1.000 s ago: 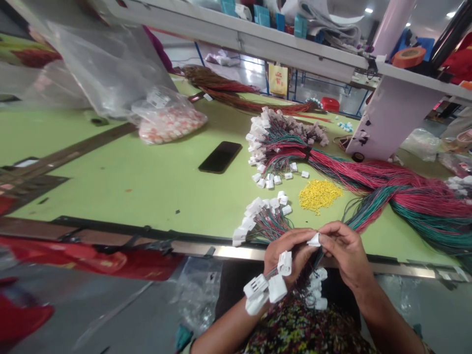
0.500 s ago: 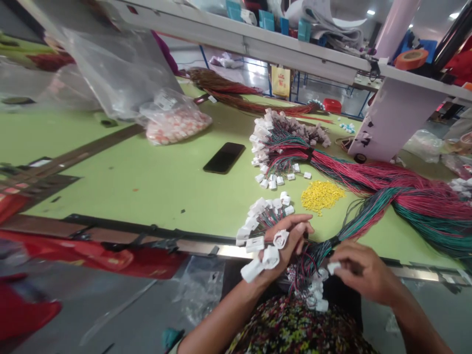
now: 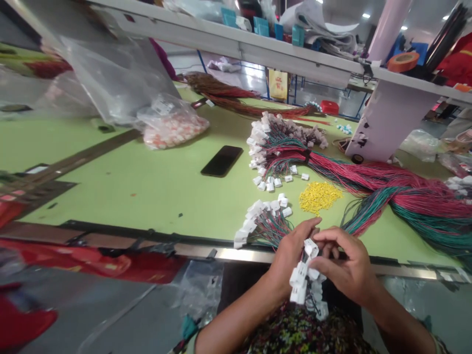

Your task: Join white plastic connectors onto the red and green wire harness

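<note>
Close to my body, my left hand (image 3: 291, 248) is curled around wires that end in white plastic connectors (image 3: 299, 280). Its fingers are partly hidden behind my right hand. My right hand (image 3: 348, 263) meets it from the right, thumb and fingers around a white connector (image 3: 311, 248). More white connectors dangle below both hands over my lap. Just left of my left hand, a fan of wires with white connectors (image 3: 254, 211) lies at the table's front edge. A pile of small yellow pieces (image 3: 320, 196) lies beyond the hands.
A large wire bundle (image 3: 368, 174) with white connectors runs across the right side of the green table (image 3: 147, 196). A black phone (image 3: 221, 161) and a clear bag of pale orange-and-white pieces (image 3: 175, 130) lie further left. A shelf (image 3: 221, 42) spans the back.
Both hands have come together. The white connectors that lay over my left wrist now hang between the hands, and my right hand has moved left and up to them.
</note>
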Action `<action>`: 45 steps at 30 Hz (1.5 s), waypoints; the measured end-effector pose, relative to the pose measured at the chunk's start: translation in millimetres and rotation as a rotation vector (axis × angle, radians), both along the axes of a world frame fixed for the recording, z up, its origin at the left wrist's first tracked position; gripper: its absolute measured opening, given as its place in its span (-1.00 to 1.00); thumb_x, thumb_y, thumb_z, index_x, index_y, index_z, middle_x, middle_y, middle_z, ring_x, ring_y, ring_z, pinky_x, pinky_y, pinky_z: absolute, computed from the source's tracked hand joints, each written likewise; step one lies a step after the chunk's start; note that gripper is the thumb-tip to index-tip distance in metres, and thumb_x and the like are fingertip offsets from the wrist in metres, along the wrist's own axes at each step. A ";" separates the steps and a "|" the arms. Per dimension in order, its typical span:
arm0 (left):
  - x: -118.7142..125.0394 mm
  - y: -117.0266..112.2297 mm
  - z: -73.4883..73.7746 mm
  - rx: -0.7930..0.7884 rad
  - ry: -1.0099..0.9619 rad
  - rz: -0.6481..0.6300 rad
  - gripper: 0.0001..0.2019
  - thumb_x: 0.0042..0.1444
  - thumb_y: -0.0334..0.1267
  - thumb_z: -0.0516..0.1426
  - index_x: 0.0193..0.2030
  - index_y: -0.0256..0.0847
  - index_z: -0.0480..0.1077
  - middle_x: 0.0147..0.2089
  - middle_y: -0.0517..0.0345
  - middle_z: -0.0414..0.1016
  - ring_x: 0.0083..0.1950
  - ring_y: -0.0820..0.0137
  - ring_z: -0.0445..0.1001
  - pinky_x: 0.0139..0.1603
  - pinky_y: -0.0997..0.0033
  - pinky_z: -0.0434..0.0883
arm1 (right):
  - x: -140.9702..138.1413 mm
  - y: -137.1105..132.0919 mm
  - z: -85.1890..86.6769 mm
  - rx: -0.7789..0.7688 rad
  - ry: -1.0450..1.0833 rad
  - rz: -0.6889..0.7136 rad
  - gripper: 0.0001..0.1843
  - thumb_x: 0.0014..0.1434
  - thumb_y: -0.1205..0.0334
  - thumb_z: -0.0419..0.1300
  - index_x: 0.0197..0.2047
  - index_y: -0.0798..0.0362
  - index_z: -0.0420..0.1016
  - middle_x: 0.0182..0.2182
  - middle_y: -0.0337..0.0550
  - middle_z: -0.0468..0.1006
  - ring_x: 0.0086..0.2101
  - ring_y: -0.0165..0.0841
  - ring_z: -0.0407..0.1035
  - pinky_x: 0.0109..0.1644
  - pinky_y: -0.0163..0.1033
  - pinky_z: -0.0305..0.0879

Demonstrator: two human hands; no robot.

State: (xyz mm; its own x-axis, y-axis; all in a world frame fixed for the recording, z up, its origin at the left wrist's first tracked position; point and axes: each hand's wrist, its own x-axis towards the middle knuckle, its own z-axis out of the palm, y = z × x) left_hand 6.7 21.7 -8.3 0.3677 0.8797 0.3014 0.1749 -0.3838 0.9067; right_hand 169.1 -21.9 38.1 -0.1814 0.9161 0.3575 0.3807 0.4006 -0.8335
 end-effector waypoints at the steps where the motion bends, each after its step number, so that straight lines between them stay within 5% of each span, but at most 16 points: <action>1: -1.5 -1.6 -1.6 0.036 -0.010 -0.017 -0.50 0.13 -0.22 0.19 0.22 -0.24 0.38 -0.09 -0.04 0.63 -0.15 0.21 0.58 -0.08 0.18 0.52 | -3.4 2.3 1.5 -0.027 0.006 0.017 -0.82 0.24 0.20 0.35 -0.09 -0.03 0.54 -0.38 -0.28 0.50 -0.47 -0.45 0.33 -0.40 -0.35 0.31; 6: -11.3 -5.5 2.3 0.013 -0.087 -0.096 -0.56 0.21 -0.34 0.14 0.24 -0.20 0.38 -0.05 -0.04 0.62 -0.18 0.28 0.60 -0.11 0.23 0.54 | 8.4 7.9 -0.1 -0.010 -0.009 -0.005 -0.84 0.28 0.34 0.24 -0.07 -0.02 0.55 -0.28 -0.21 0.55 -0.36 -0.41 0.44 -0.27 -0.31 0.44; 10: -21.5 -2.8 15.4 -0.167 -0.173 -0.224 -0.72 0.21 -0.25 0.25 0.05 -0.19 0.56 -0.08 -0.03 0.65 -0.09 0.24 0.61 -0.03 0.22 0.53 | 29.0 5.4 2.5 0.123 -0.186 0.169 -0.72 0.33 0.37 0.22 0.07 -0.08 0.54 -0.13 -0.11 0.56 -0.17 -0.33 0.49 -0.10 -0.21 0.47; 13: -25.3 0.3 21.4 -0.305 -0.161 -0.282 -0.84 0.13 -0.20 0.32 -0.16 -0.18 0.65 -0.23 0.01 0.67 -0.21 0.28 0.61 -0.16 0.30 0.51 | 35.5 1.2 5.8 0.100 -0.237 0.273 -0.67 0.37 0.37 0.19 0.13 -0.15 0.52 -0.12 -0.10 0.51 -0.17 -0.34 0.48 -0.12 -0.22 0.47; 18: -23.1 1.4 21.7 -0.562 -0.204 -0.393 -0.80 0.14 -0.16 0.31 -0.14 -0.19 0.65 -0.30 0.05 0.69 -0.34 0.37 0.57 -0.28 0.38 0.45 | 37.4 7.0 4.2 0.073 -0.191 0.300 -0.73 0.35 0.33 0.23 0.07 -0.14 0.56 -0.15 -0.13 0.56 -0.16 -0.32 0.49 -0.10 -0.21 0.46; 21: -18.1 -0.7 14.8 -0.536 -0.223 -0.335 -0.77 0.11 -0.13 0.32 -0.18 -0.22 0.64 -0.45 0.13 0.61 -0.49 0.45 0.44 -0.46 0.46 0.32 | 43.4 26.5 -9.6 -0.047 -0.117 0.221 -0.84 0.29 0.23 0.30 -0.05 -0.06 0.59 -0.22 -0.16 0.60 -0.22 -0.32 0.50 -0.14 -0.21 0.44; 23: -13.3 -2.7 6.6 -0.536 -0.281 -0.261 -0.75 0.07 -0.10 0.34 -0.20 -0.23 0.63 -0.53 0.18 0.55 -0.57 0.49 0.35 -0.53 0.49 0.25 | 48.6 45.2 -25.0 -0.126 -0.153 0.045 -0.89 0.31 0.23 0.25 -0.12 0.01 0.57 -0.25 -0.16 0.58 -0.27 -0.32 0.49 -0.19 -0.23 0.42; 25: -8.7 -4.1 -3.2 -0.540 -0.357 -0.191 -0.71 0.04 -0.06 0.36 -0.19 -0.23 0.62 -0.47 0.13 0.60 -0.53 0.46 0.40 -0.50 0.48 0.32 | 52.4 64.6 -41.9 -0.125 -0.327 -0.086 -0.88 0.27 0.34 0.20 -0.14 0.05 0.55 -0.25 -0.15 0.55 -0.28 -0.33 0.46 -0.14 -0.21 0.40; 29: -4.7 -3.5 -20.0 -0.553 -0.422 -0.106 -0.67 0.03 -0.05 0.38 -0.18 -0.25 0.59 -0.36 0.06 0.67 -0.45 0.42 0.49 -0.40 0.42 0.42 | 52.1 92.0 -64.4 -0.140 -0.431 -0.091 -0.86 0.13 0.47 0.24 -0.25 0.07 0.54 -0.32 -0.19 0.49 -0.37 -0.37 0.37 -0.21 -0.23 0.30; 45: -8.7 -8.8 -4.1 -0.619 -0.463 -0.014 -0.72 0.04 -0.10 0.40 -0.18 -0.23 0.62 -0.29 0.05 0.69 -0.32 0.36 0.58 -0.20 0.36 0.48 | 43.2 104.8 -62.2 -0.156 -0.387 -0.029 -0.87 0.09 0.46 0.25 -0.39 0.04 0.49 -0.37 -0.23 0.45 -0.40 -0.38 0.30 -0.26 -0.26 0.21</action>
State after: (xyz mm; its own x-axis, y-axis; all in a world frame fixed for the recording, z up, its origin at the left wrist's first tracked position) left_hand -1.9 12.8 -12.4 0.3365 0.9342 -0.1182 -0.2752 0.2176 0.9364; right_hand 212.3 82.9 -24.1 -0.2486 0.9606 0.1240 0.6870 0.2651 -0.6765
